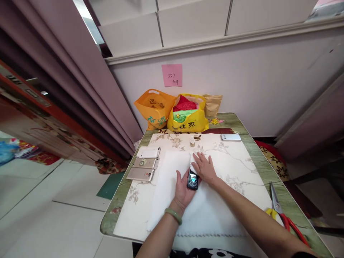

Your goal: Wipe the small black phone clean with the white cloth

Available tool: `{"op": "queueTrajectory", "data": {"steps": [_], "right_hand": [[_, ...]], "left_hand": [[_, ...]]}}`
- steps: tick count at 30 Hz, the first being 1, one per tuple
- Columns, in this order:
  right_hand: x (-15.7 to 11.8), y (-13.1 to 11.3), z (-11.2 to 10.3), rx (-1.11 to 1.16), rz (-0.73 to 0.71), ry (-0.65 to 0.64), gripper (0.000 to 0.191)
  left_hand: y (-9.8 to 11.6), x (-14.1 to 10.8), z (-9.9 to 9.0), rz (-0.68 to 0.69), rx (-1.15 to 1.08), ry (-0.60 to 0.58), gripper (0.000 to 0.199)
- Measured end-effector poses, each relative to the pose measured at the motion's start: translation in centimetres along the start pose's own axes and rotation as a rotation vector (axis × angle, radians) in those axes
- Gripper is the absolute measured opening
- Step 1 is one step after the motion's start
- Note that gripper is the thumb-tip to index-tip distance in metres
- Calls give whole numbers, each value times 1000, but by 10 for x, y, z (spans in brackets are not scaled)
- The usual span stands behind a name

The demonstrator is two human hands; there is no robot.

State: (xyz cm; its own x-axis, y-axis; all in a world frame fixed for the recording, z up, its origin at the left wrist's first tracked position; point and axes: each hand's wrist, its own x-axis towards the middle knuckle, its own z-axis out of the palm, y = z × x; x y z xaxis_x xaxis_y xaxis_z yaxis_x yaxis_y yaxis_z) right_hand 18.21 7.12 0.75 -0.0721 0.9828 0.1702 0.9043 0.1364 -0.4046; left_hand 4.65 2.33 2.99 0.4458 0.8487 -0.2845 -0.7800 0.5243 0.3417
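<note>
A small black phone (192,180) with a lit screen lies in my left hand (184,192), palm up, thumb stretched out to the side. My right hand (203,167) lies palm down over the upper end of the phone, its fingers extended and a little apart. Something white shows beside those fingertips at the phone's top; I cannot tell whether it is part of the cloth below. Both hands are over a white cloth (168,200) spread on the table. Beyond the fingers stands a small clear bottle with a white cap (192,142).
Three phones (144,163) lie in a column at the left. A silver phone (230,137) rests at the far right. Red-handled scissors (278,208) and something yellow lie near the right edge. An orange bag (156,107), a filled yellow bag (197,122) and a brown pouch (213,105) stand at the back.
</note>
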Motion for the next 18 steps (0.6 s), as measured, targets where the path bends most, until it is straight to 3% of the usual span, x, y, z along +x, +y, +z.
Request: {"op": "queueTrajectory", "data": {"steps": [4, 10, 12, 15, 18], "right_hand": [[-1, 15, -11, 201, 74, 124, 41], [-16, 17, -46, 739, 329, 263, 46], [-21, 12, -52, 1045, 501, 187, 45], [-26, 0, -48, 1536, 784, -101, 38], [-31, -17, -34, 1754, 856, -274, 22]], "left_hand": [[-6, -2, -1, 59, 192, 130, 39], [-4, -10, 4, 211, 390, 371, 39], [2, -13, 5, 285, 435, 420, 41], [12, -17, 6, 376, 502, 486, 42], [17, -22, 9, 405, 586, 481, 44]]}}
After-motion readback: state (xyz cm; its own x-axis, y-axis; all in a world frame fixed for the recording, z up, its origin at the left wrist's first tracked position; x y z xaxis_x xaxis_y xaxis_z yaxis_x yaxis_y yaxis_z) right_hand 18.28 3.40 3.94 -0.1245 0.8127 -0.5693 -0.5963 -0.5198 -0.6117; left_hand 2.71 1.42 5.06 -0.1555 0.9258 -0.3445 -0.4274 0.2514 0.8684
